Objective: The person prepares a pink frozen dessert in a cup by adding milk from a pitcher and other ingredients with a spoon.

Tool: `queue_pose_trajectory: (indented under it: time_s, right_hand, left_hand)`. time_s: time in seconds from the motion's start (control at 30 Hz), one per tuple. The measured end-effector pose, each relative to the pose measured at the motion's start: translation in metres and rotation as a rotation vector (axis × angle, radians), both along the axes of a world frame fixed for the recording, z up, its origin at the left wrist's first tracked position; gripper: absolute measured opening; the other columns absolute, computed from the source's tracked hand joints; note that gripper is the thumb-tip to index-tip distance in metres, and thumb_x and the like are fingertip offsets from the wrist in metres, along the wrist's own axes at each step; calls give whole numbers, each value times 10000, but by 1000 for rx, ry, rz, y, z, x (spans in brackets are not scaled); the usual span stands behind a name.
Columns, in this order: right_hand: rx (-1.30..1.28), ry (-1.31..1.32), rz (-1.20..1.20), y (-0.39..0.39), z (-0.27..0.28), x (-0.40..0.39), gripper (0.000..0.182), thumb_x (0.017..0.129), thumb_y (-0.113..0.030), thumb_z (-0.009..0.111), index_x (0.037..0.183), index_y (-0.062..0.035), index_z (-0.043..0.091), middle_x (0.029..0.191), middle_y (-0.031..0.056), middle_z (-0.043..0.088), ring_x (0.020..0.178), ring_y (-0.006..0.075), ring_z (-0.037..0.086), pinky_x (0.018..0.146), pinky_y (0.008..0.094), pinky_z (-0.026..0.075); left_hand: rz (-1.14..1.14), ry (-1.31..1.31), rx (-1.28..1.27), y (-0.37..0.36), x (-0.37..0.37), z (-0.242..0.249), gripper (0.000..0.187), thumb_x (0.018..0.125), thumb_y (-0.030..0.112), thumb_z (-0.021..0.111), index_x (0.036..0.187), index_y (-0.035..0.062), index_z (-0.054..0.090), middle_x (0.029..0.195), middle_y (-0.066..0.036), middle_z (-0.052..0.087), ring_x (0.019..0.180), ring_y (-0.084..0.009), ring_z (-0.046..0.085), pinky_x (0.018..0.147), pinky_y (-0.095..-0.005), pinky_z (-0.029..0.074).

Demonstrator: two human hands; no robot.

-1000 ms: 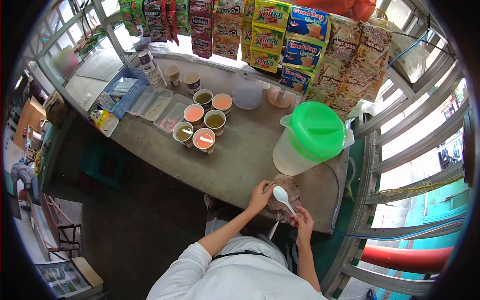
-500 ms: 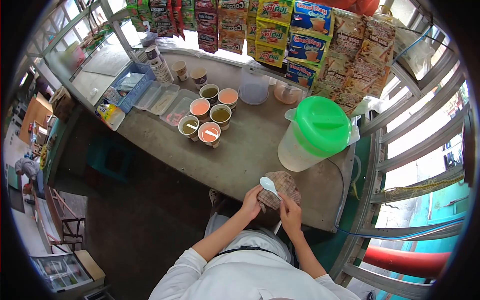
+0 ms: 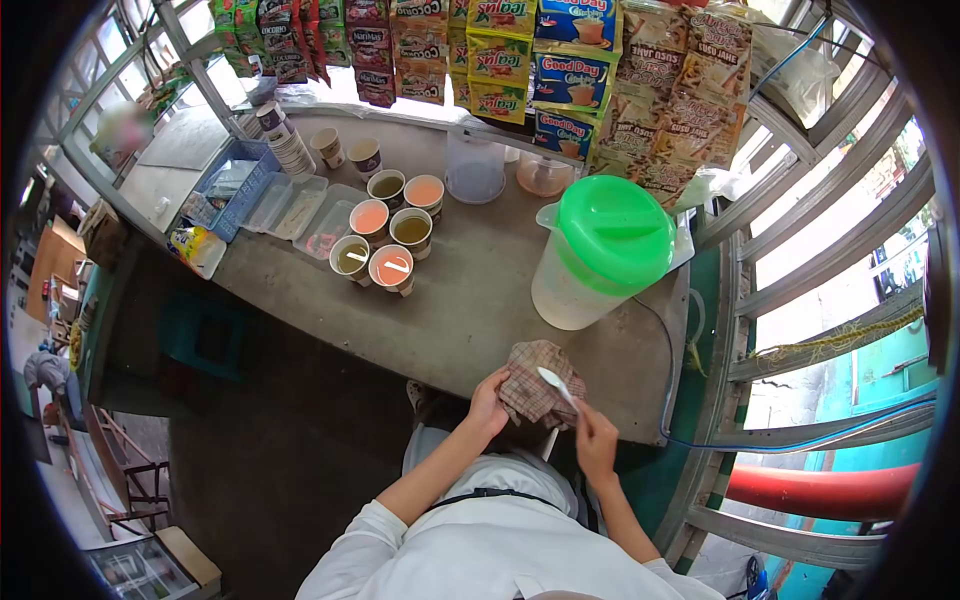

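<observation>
A brown checked cloth (image 3: pixel 538 384) lies bunched at the counter's near edge, and my left hand (image 3: pixel 488 403) grips its left side. My right hand (image 3: pixel 597 440) is closed around the handle of a white plastic spoon (image 3: pixel 556 384), whose bowl points up and left over the cloth. Beyond the cloth stands a clear pitcher with a green lid (image 3: pixel 614 235). Several paper cups with orange or dark green drink, one of them an orange cup (image 3: pixel 391 267), are grouped left of the pitcher.
A stack of paper cups (image 3: pixel 287 145), clear trays (image 3: pixel 330 222) and a blue basket (image 3: pixel 241 196) line the counter's (image 3: pixel 440 330) left side. Drink sachets (image 3: pixel 572 75) hang along the back. Metal bars (image 3: pixel 815 285) rise on the right. A clear container (image 3: pixel 475 172) stands behind the cups.
My right hand has moved slightly right and down with the spoon, away from my left hand. More of the cloth shows between them. The whole view has shifted a little.
</observation>
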State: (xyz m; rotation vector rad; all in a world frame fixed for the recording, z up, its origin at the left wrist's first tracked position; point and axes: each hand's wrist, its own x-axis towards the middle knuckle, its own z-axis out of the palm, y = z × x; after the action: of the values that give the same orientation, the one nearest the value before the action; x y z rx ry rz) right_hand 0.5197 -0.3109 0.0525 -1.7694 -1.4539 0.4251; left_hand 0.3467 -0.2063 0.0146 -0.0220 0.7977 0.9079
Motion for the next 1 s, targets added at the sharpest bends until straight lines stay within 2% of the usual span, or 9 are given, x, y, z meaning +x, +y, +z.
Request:
queue_pose_trajectory:
  time_s: [0.1, 0.23, 0.27, 0.37, 0.5, 0.63, 0.73, 0.83, 1.0]
  right_hand:
    - [-144, 328, -265, 1, 9, 26, 206, 945, -137, 504, 1037, -11, 637, 655, 8, 498, 571, 83, 431, 510, 263, 360]
    - [-141, 522, -59, 30, 30, 3, 215, 973, -177, 481, 1062, -31, 611, 664, -59, 451, 592, 19, 388, 498, 198, 295]
    - [-190, 679, -65, 35, 26, -8, 206, 967, -165, 481, 1098, -45, 586, 672, -19, 497, 600, 42, 416, 509, 218, 323]
    - [-368, 285, 112, 32, 19, -9, 207, 961, -153, 484, 1128, -54, 557, 676, 39, 531, 608, 79, 447, 521, 258, 354]
    - [-378, 193, 90, 12, 28, 8, 163, 929, -130, 517, 1049, -49, 592, 611, 130, 533, 552, 135, 451, 519, 304, 365]
    - [-465, -170, -15, -10, 42, 40, 173, 913, -142, 535, 1032, -51, 621, 634, 173, 564, 539, 226, 540, 537, 364, 407]
    - [-379, -174, -195, 2, 85, 28, 185, 923, -148, 506, 1043, -87, 632, 803, 185, 629, 734, 360, 619, 643, 397, 467]
    - [39, -60, -139, 23, 76, 7, 207, 929, -114, 484, 1076, -84, 628, 887, 180, 618, 784, 367, 601, 663, 411, 460]
    - [-33, -123, -29, 30, 29, -26, 278, 901, -47, 499, 1146, -112, 614, 837, 165, 574, 762, 361, 587, 647, 401, 457]
  left_hand:
    - [30, 29, 50, 0, -2, -6, 337, 933, 103, 433, 1248, -4, 485, 1216, -117, 577, 1123, -229, 552, 989, -380, 426]
    - [24, -12, 110, -3, 2, -4, 296, 939, 101, 455, 1213, 2, 503, 1182, -109, 591, 1095, -219, 566, 972, -367, 435]
    - [23, -16, 115, -4, 4, -5, 297, 940, 100, 452, 1215, 1, 501, 1184, -108, 590, 1095, -219, 566, 973, -365, 436]
    - [25, -37, 117, -3, 9, -9, 298, 941, 93, 446, 1219, -1, 497, 1190, -107, 586, 1100, -217, 563, 977, -359, 434]
    - [24, -54, 109, -3, 7, -9, 305, 938, 80, 444, 1228, -5, 488, 1200, -105, 579, 1115, -215, 555, 993, -355, 424]
    - [18, -62, 119, -1, 4, -1, 309, 932, 66, 446, 1230, -8, 484, 1205, -107, 575, 1125, -216, 547, 999, -351, 418]
    - [17, -87, 120, -2, 5, -5, 314, 930, 90, 460, 1228, -4, 488, 1211, -103, 574, 1132, -214, 541, 1005, -360, 409]
    - [11, -151, -37, -4, 10, -2, 317, 925, 122, 478, 1219, 3, 498, 1193, -93, 580, 1121, -210, 540, 1003, -372, 404]
    - [-62, -150, -87, -6, 24, -15, 319, 894, 88, 474, 1205, 25, 510, 1166, -92, 585, 1086, -217, 549, 983, -380, 413]
